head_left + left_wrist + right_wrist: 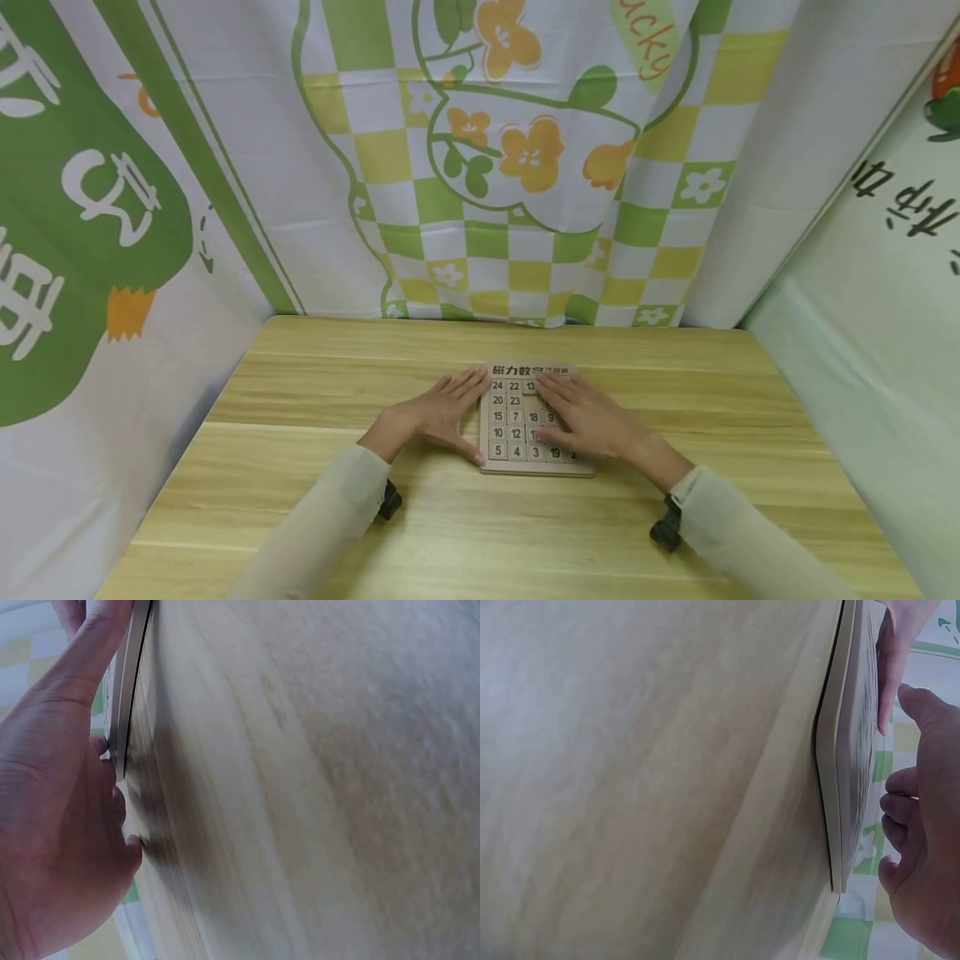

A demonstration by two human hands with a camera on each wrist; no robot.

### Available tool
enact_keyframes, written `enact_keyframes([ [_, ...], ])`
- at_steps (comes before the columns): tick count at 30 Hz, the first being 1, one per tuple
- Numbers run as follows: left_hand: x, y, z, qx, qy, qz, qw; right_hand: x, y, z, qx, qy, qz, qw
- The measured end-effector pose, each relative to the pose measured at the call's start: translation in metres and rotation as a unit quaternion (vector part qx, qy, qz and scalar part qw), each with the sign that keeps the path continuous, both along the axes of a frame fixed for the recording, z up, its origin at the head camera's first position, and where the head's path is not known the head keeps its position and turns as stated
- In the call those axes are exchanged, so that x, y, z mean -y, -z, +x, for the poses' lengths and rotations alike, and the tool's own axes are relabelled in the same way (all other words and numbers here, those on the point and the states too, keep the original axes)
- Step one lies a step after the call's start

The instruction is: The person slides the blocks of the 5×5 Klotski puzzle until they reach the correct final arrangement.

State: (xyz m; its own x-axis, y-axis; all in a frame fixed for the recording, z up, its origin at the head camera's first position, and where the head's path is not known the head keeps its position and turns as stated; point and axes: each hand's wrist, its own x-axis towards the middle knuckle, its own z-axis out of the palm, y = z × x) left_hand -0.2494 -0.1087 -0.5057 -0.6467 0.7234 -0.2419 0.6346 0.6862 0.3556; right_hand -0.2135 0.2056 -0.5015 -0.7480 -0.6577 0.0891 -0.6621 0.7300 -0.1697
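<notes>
Number board [537,470] lies flat on the table [450,533] between both hands. The left hand [441,414], thumb spread from straight fingers, borders its left edge, a good brace against sliding. The right hand [596,418] reaches across the tiles with fingers extended, clamped on nothing, tips by the tile marked 13 [530,387]. Sliding likely goes best with one light fingertip, pushing squarely, palm raised off neighbouring numbers.

Head view high, forward-down; wrist views low, close, sharing board [847,750]
</notes>
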Motion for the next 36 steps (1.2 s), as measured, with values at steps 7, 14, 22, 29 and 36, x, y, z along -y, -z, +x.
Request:
enact_keyframes([
  [7, -0.001, -0.001, 0.000, 0.007, 0.000, -0.004, 1.0000, 0.006, 0.001, -0.001, 0.007, -0.010, 0.000, 1.000],
  [14, -0.002, 0.001, -0.001, 0.002, 0.008, -0.002, 1.0000, 0.008, 0.002, -0.002, 0.007, -0.016, -0.007, 1.000],
  [22, -0.002, 0.001, -0.002, -0.002, 0.010, -0.010, 0.9999, 0.009, 0.005, 0.001, 0.002, -0.019, -0.001, 1.000],
  [29, 0.001, 0.001, -0.002, -0.003, 0.012, -0.011, 0.9999, 0.010, 0.001, 0.008, 0.019, -0.014, 0.000, 1.000],
  [36, 0.000, 0.002, -0.002, -0.002, 0.010, -0.010, 0.9999, 0.010, 0.001, 0.015, 0.034, -0.006, -0.007, 0.999],
])
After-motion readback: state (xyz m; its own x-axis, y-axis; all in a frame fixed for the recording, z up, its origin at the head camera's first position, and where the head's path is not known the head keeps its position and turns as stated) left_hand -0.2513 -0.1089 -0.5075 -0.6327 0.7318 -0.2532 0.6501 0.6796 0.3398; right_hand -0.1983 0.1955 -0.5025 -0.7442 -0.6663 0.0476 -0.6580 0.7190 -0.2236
